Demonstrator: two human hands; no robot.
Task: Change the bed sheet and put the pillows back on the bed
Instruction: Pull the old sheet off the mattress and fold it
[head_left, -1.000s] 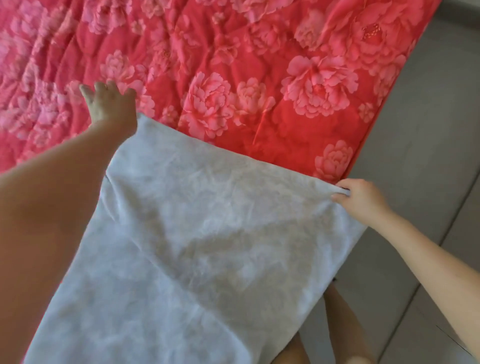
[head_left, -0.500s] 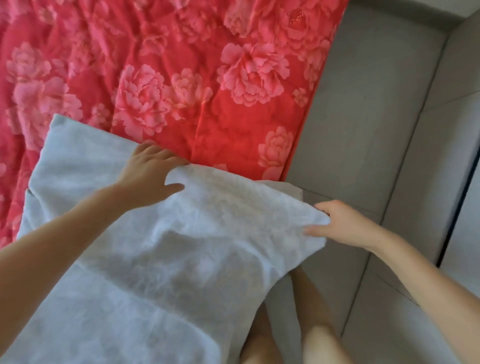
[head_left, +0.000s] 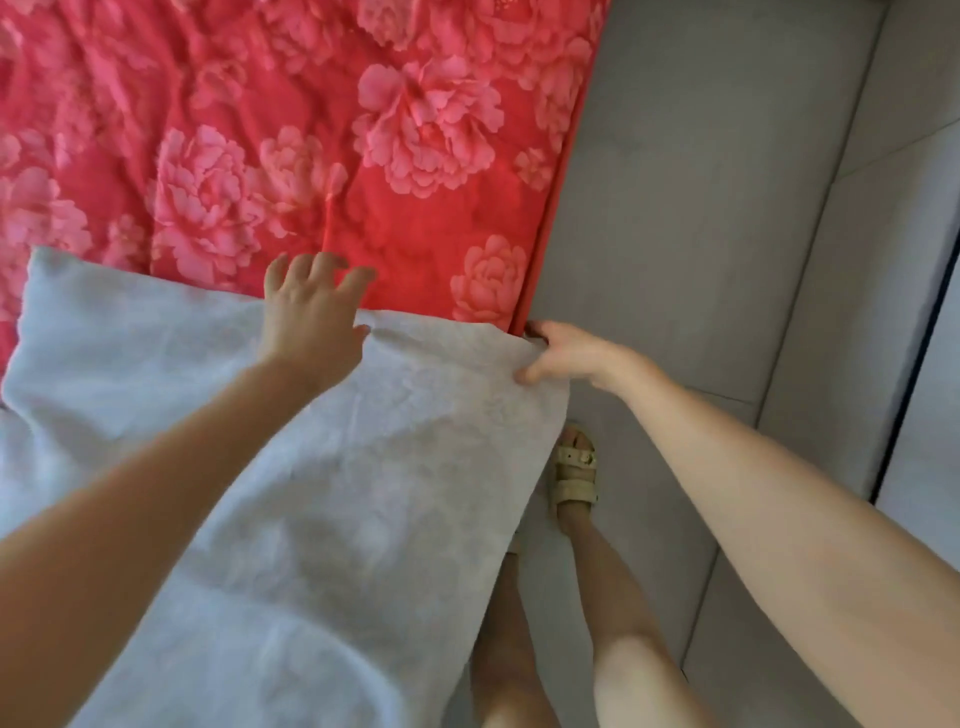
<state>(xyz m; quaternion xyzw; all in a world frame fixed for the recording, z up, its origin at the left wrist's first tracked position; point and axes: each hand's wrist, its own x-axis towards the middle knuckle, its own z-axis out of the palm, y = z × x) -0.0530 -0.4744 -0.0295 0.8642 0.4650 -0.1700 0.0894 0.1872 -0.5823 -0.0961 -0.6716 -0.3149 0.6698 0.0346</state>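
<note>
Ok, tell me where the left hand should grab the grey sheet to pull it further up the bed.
Probably the free far-left corner of the sheet. The right hand pinches the right corner at the bed's edge, while the left hand is open over mid-edge. Come from above, thumb slid under the edge, since it lies flat on the red cover.

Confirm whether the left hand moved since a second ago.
Yes, the left hand shifted right along the grey sheet, toward the right edge of the floral bedcover.
</note>
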